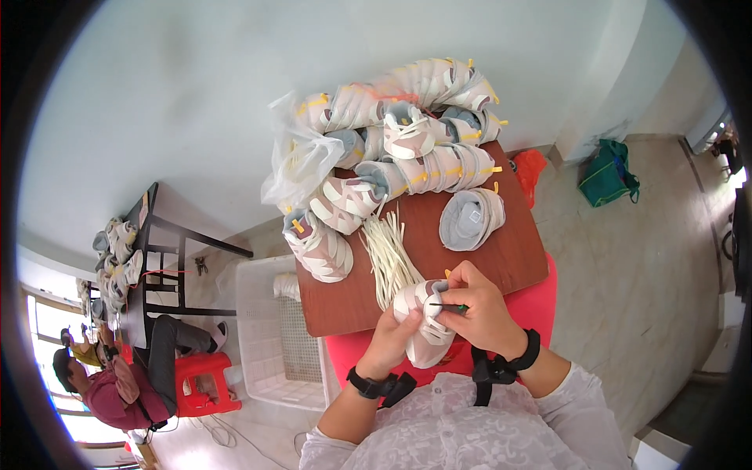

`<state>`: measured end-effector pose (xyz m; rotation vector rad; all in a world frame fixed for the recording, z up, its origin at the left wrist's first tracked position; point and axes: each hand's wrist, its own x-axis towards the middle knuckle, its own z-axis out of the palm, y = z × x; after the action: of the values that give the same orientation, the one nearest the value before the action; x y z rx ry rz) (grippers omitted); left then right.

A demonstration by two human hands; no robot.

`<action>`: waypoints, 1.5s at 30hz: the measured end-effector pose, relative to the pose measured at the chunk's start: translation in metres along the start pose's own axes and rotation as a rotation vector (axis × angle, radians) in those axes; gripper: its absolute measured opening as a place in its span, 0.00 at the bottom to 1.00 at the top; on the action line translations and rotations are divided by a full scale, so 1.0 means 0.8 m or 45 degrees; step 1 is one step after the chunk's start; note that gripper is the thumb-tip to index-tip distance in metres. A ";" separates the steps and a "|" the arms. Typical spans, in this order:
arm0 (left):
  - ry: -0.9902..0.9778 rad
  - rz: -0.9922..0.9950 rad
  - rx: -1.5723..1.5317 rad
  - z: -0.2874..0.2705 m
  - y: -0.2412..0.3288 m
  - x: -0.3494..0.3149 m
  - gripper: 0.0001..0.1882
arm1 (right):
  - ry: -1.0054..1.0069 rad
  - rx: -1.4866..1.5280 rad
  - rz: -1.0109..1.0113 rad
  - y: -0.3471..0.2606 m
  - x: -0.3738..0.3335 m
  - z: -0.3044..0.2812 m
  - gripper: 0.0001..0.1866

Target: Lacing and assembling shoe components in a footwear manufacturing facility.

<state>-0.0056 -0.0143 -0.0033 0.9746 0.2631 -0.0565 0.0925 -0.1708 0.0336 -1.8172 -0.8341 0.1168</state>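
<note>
My left hand (389, 338) is closed round a pale pink and white shoe upper (428, 348) in front of my body, its thumb pressed on the upper. My right hand (487, 315) grips a small tool with a green handle (462, 309). The tool's thin dark shaft reaches the lacing area of the upper; its very tip is too small to make out. Just beyond the upper lies a bundle of cream shoelaces (390, 258) on the brown table (427, 210). A grey-lined upper (472, 219) rests to their right, and a white-laced upper (319, 247) to their left.
Nested rows of uppers (427, 168) fill the table's far side, beside a clear plastic bag (301, 160). A white crate (254, 345) stands left. Farther left, a person (117, 384) sits on a red stool (204, 384) by a dark table (141, 235). A green bag (607, 172) lies right.
</note>
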 end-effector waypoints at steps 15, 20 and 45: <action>-0.009 0.013 -0.014 0.010 0.005 -0.002 0.24 | 0.138 -0.047 0.095 -0.005 -0.001 0.002 0.06; -0.060 0.020 0.008 0.003 0.006 -0.006 0.23 | 0.183 -0.040 0.119 -0.005 0.001 -0.006 0.06; -0.146 0.237 -0.111 -0.018 -0.007 -0.004 0.26 | -0.058 0.845 0.463 -0.003 -0.025 -0.005 0.18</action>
<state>-0.0126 -0.0057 -0.0143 0.9019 0.0680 0.0681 0.0785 -0.1855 0.0312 -1.3129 -0.4100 0.5988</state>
